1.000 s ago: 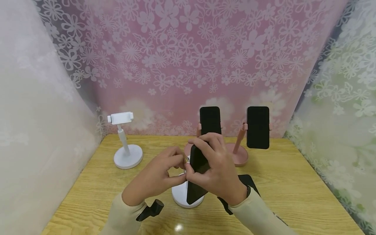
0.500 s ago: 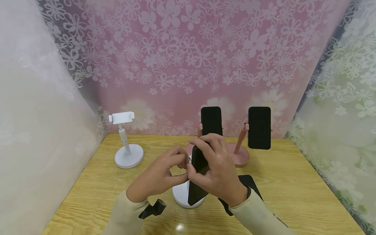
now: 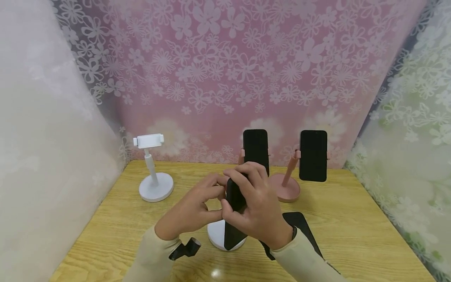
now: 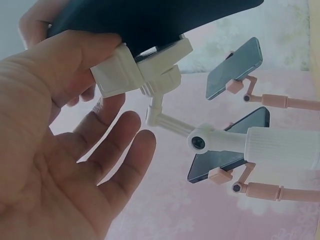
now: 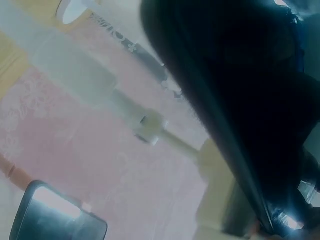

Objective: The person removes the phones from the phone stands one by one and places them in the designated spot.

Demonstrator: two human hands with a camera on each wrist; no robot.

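In the head view my right hand [image 3: 260, 205] grips a black phone [image 3: 233, 235] by its edges, tilted above a white phone stand [image 3: 215, 234]. My left hand [image 3: 193, 209] is on the left side of the phone. The left wrist view shows its thumb and a finger pinching one end of the stand's white clamp [image 4: 117, 75], with the other fingers spread below. There the phone [image 4: 150, 22] lies against the clamp; how far it sits in is hidden. The phone [image 5: 235, 100] fills much of the right wrist view, dark and blurred.
Two pink stands holding upright phones [image 3: 256, 149] [image 3: 313, 156] are at the back right. A white stand [image 3: 156, 187] with a bare clamp is at the back left. Another black phone-like slab [image 3: 303, 225] lies partly under the right forearm. Floral curtains surround the wooden table [image 3: 116, 243].
The phone and right hand have shifted slightly left and down relative to the stand, covering the bit of white clamp seen before. The left hand keeps nearly the same pose.
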